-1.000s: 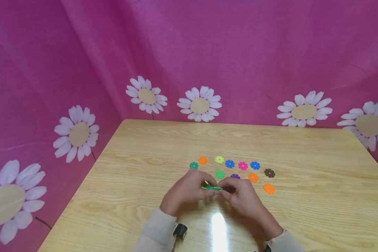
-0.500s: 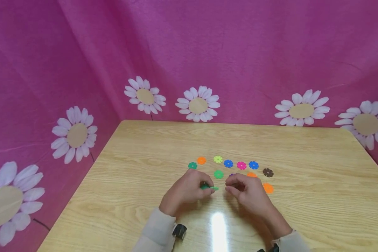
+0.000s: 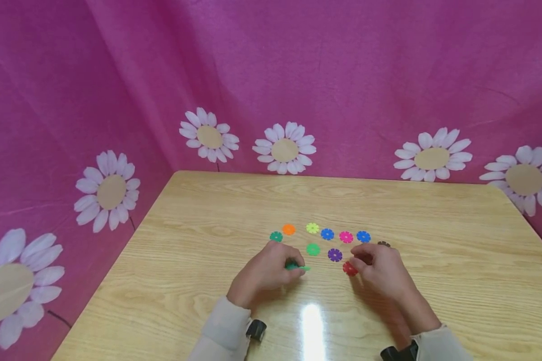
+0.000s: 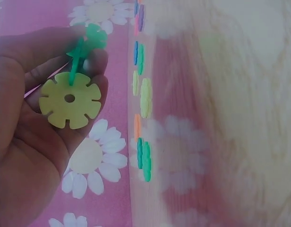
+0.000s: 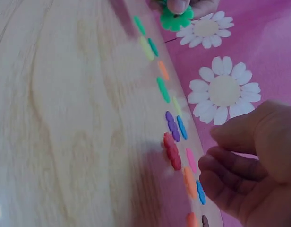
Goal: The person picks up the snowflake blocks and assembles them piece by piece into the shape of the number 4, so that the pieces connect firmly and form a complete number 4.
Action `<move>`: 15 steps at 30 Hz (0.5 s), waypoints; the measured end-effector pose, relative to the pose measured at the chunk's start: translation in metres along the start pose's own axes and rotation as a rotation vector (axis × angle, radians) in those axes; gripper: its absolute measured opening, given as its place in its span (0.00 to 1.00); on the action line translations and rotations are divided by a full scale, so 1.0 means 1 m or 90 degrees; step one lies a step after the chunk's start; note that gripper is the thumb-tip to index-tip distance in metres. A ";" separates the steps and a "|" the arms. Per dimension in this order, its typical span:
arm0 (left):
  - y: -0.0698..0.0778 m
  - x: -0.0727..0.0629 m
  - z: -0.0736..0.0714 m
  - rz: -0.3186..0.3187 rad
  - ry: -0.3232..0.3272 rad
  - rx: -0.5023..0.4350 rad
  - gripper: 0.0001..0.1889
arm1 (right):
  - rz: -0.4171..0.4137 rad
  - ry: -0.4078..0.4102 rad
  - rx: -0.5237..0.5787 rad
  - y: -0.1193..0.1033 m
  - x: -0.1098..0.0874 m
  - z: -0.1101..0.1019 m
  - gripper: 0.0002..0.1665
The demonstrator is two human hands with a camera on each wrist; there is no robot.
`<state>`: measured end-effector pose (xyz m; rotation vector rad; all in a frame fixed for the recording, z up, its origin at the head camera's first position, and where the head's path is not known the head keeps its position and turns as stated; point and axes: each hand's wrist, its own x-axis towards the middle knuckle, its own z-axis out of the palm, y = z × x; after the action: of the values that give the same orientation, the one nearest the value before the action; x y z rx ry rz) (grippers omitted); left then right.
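Note:
My left hand (image 3: 265,268) pinches a small assembly of notched plastic discs, held above the table. In the left wrist view, a yellow disc (image 4: 70,106) is slotted onto a green disc (image 4: 75,64) seen edge-on, and a further green disc (image 4: 96,37) shows behind the fingers. My right hand (image 3: 384,271) is apart from it, fingers loosely bent with nothing between them, over the right part of the discs. A red notched disc (image 3: 348,268) lies just beside its fingertips, and a purple disc (image 3: 335,255) is a little further left.
Several loose discs lie flat on the wooden table (image 3: 198,225), among them light green (image 3: 313,249), pink (image 3: 346,237), blue (image 3: 363,236) and orange (image 3: 289,229). The right hand partly covers a brown disc (image 3: 384,244). A pink flowered cloth (image 3: 343,75) hangs behind the table.
My right hand has come away from the disc assembly and moved right, uncovering the red and purple discs and covering the nearer orange ones. My left hand has stayed nearly in place with the assembly.

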<state>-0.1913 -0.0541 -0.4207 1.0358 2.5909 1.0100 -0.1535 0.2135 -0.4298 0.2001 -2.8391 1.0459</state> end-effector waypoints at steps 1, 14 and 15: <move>0.000 0.000 0.000 -0.002 -0.001 0.000 0.02 | 0.003 -0.005 -0.009 0.001 0.000 0.001 0.10; -0.003 -0.003 -0.001 -0.003 0.007 -0.004 0.04 | 0.005 -0.073 -0.104 0.003 0.007 0.011 0.12; -0.003 -0.003 -0.001 -0.001 0.008 -0.007 0.04 | 0.004 -0.075 -0.110 0.004 0.008 0.011 0.12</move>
<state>-0.1908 -0.0581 -0.4220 1.0269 2.5931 1.0332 -0.1622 0.2084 -0.4393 0.2435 -3.0171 0.8091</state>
